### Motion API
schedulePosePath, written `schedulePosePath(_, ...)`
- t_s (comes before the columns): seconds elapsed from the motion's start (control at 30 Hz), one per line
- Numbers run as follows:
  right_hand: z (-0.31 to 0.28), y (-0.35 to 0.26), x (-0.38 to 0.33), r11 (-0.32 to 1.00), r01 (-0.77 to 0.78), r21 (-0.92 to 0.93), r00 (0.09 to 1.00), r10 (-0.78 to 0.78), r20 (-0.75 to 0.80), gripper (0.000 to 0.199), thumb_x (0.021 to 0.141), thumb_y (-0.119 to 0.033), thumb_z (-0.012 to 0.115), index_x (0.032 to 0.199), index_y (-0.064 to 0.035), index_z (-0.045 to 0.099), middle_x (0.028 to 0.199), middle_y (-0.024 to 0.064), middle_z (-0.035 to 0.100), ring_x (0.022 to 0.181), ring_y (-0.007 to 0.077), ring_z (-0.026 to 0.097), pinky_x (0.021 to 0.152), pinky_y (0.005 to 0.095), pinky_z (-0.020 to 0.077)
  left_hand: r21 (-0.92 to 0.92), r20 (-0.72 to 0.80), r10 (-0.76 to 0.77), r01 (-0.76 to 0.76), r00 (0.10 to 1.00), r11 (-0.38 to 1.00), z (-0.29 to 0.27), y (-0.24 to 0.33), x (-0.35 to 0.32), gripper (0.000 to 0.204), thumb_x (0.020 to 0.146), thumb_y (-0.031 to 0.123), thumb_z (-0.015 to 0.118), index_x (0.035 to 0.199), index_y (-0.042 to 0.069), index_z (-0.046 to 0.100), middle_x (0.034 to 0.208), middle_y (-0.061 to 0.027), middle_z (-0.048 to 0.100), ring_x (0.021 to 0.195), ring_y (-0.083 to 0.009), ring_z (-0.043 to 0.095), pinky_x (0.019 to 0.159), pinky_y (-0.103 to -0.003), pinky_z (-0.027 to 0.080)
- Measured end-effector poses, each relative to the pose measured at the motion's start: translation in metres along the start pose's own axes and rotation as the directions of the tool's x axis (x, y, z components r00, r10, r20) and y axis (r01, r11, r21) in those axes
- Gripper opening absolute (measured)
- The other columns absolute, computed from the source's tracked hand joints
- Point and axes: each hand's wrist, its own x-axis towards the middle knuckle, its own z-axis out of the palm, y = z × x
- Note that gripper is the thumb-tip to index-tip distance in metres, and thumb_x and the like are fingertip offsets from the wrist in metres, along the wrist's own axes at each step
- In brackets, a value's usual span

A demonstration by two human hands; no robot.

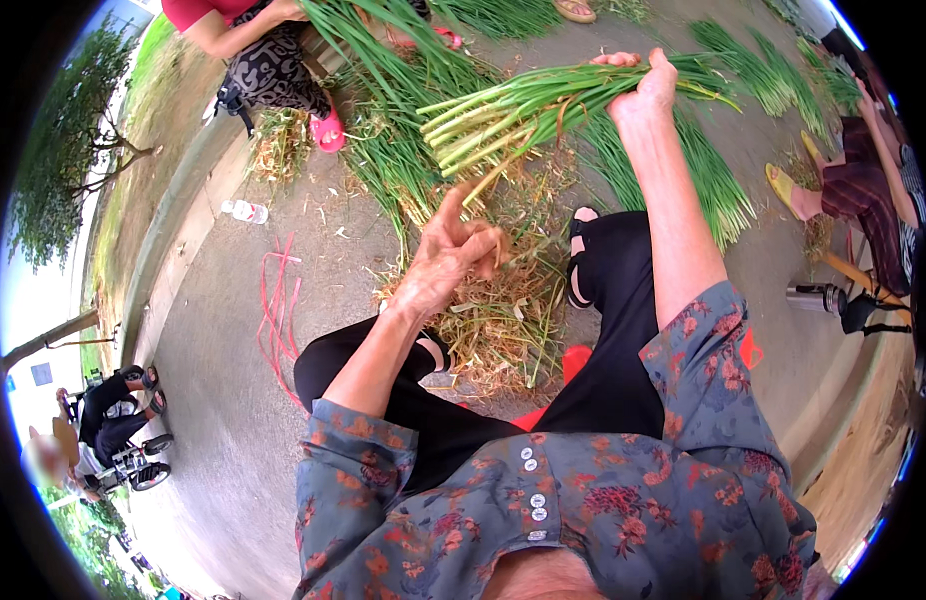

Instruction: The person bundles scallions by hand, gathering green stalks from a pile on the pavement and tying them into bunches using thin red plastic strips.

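Green stalks are filling our right hand, which is clasping them above the grey pavement. Our left hand is hovering near their pale ends (half-curled; we cannot tell whether it's pinching anything).

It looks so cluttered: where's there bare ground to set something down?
The widest bare pavement lies left, between the pink ribbon and the wheelchair. A smaller patch lies between the right sleeve and the metal flask. It's crowded between the black sandals, with dry trimmings, and ahead, with piled green stalks.
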Motion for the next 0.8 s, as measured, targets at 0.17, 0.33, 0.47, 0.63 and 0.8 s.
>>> schedulePosePath(0.17, -0.001, 0.011, -0.003, 0.999, -0.044, -0.017, 0.998, 0.045, 0.039, 0.035, 0.091, -0.037, 0.028, 0.074, -0.0061, 0.032, 0.054, 0.0083, 0.04, 0.051, 0.0219, 0.04, 0.06, 0.0428, 0.0404, -0.25, -0.013, 0.069, -0.07, 0.998, 0.966, 0.01, 0.0, 0.012, 0.063, 0.083, 0.015, 0.057, 0.134, 0.007, 0.021, 0.067, -0.0048, 0.056, 0.055, -0.0096, 0.051, 0.05, -0.022, 0.042)
schedulePosePath(0.33, -0.001, 0.016, -0.002, 0.998, -0.042, -0.055, 0.997, 0.045, 0.062, 0.035, 0.091, -0.036, 0.029, 0.074, -0.006, 0.033, 0.053, 0.0077, 0.039, 0.05, 0.022, 0.04, 0.059, 0.0429, 0.0405, -0.295, 0.057, -0.017, 0.033, 0.998, 0.955, 0.007, -0.001, 0.018, 0.042, 0.083, 0.03, 0.057, 0.115, 0.005, 0.046, 0.07, -0.0015, 0.05, 0.055, -0.01, 0.048, 0.053, -0.024, 0.047)
schedulePosePath(0.47, -0.002, 0.014, 0.0, 0.998, -0.045, -0.045, 0.998, 0.048, 0.052, 0.034, 0.091, -0.036, 0.03, 0.074, -0.0063, 0.033, 0.053, 0.0068, 0.038, 0.048, 0.0211, 0.039, 0.058, 0.0429, 0.0405, -0.321, 0.024, -0.061, 0.066, 0.998, 0.945, 0.007, 0.002, 0.012, 0.026, 0.082, 0.028, 0.058, 0.084, 0.003, 0.058, 0.063, -0.0023, 0.053, 0.051, -0.0097, 0.049, 0.049, -0.02, 0.04)
schedulePosePath(0.63, -0.002, 0.013, 0.0, 0.997, -0.008, -0.079, 0.998, 0.013, 0.065, 0.033, 0.091, -0.035, 0.031, 0.074, -0.0071, 0.033, 0.052, 0.0056, 0.037, 0.047, 0.0197, 0.038, 0.057, 0.042, 0.0402, -0.265, 0.159, -0.075, 0.116, 0.984, 0.957, -0.008, -0.008, 0.005, 0.024, 0.082, 0.025, 0.059, 0.082, 0.0, 0.059, 0.063, -0.0034, 0.056, 0.052, -0.0099, 0.051, 0.05, -0.021, 0.042)
schedulePosePath(0.8, 0.0, 0.011, -0.002, 0.998, -0.001, -0.059, 0.998, 0.005, 0.061, 0.033, 0.091, -0.035, 0.031, 0.074, -0.0073, 0.032, 0.051, 0.0051, 0.036, 0.046, 0.0189, 0.037, 0.055, 0.0411, 0.0396, -0.289, 0.182, -0.056, 0.108, 0.982, 0.951, -0.016, -0.01, -0.007, 0.022, 0.083, 0.022, 0.058, 0.082, 0.0, 0.06, 0.063, -0.0041, 0.056, 0.053, -0.0103, 0.052, 0.051, -0.021, 0.043)
